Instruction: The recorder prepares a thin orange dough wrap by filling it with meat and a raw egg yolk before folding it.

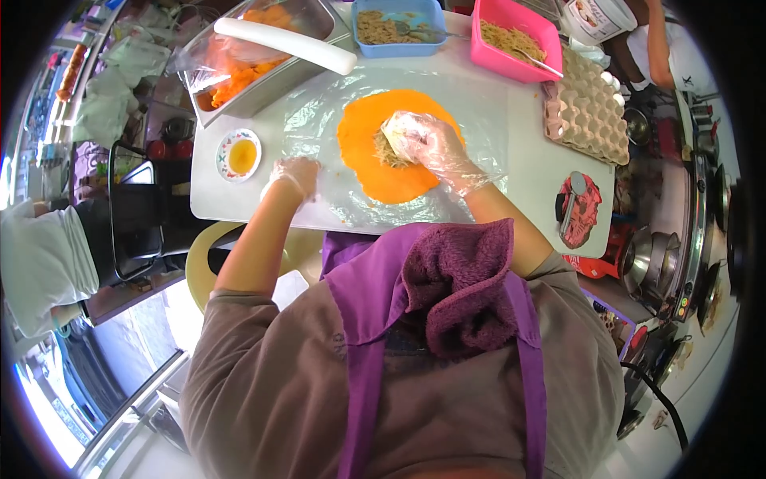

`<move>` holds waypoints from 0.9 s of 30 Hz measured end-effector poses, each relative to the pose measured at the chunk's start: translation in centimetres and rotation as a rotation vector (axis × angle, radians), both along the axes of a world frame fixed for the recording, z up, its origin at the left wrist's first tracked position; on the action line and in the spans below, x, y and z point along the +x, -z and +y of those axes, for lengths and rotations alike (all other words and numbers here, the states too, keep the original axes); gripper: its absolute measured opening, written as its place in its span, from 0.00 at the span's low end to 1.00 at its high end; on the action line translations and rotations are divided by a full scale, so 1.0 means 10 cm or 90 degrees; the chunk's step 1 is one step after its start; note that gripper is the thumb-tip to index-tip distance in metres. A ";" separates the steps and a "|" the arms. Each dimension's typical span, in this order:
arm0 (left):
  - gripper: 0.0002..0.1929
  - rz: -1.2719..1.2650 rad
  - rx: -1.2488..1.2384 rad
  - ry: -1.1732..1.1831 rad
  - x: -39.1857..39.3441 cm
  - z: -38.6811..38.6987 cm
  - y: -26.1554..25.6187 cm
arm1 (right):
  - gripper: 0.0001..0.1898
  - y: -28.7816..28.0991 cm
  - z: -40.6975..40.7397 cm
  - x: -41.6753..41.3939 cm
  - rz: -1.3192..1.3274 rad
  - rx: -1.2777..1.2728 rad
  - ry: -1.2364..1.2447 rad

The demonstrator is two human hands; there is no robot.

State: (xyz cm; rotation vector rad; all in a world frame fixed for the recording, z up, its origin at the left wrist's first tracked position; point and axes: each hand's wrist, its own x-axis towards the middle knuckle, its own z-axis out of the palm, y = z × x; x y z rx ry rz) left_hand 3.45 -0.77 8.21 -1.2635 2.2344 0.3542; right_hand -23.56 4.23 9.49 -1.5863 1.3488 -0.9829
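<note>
A flat round of orange dough (362, 143) lies on a clear plastic sheet (311, 102) over the white table. Pale shredded filling (388, 154) is heaped near its middle. My right hand (428, 141), in a clear plastic glove, is over the dough at the filling, its fingers closed on something pale whose kind I cannot tell. My left hand (297, 178), gloved too, rests on the sheet's left side with its fingers curled; nothing shows in it. Left of that hand stands a small patterned dish (221, 157) of yellow liquid.
A steel tray (263, 90) of orange dough, with a white rolling pin (284, 43) across it, stands back left. Behind are a blue tub (401, 49) and a pink tub (508, 67) with spoons. Egg trays (583, 108) and a pizza cutter (574, 194) lie right. Another person's arm (658, 48) shows top right.
</note>
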 end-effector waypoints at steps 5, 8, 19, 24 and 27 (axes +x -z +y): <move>0.18 0.305 -0.038 -0.202 -0.50 -0.10 -0.08 | 0.17 -0.08 -0.08 0.19 -0.019 0.017 -0.029; 0.21 1.032 0.521 -0.666 -0.84 -0.11 0.35 | 0.18 0.21 -0.16 0.24 -0.039 -0.031 -0.006; 0.24 1.137 0.547 -0.666 -1.02 -0.04 0.57 | 0.17 0.32 -0.17 0.29 0.246 -0.026 -0.022; 0.26 1.077 0.431 -0.562 -0.93 -0.12 0.71 | 0.14 0.31 -0.20 0.35 0.137 -0.059 -0.021; 0.26 1.035 0.358 -0.538 -0.94 -0.12 0.75 | 0.10 0.34 -0.21 0.35 0.138 -0.058 -0.012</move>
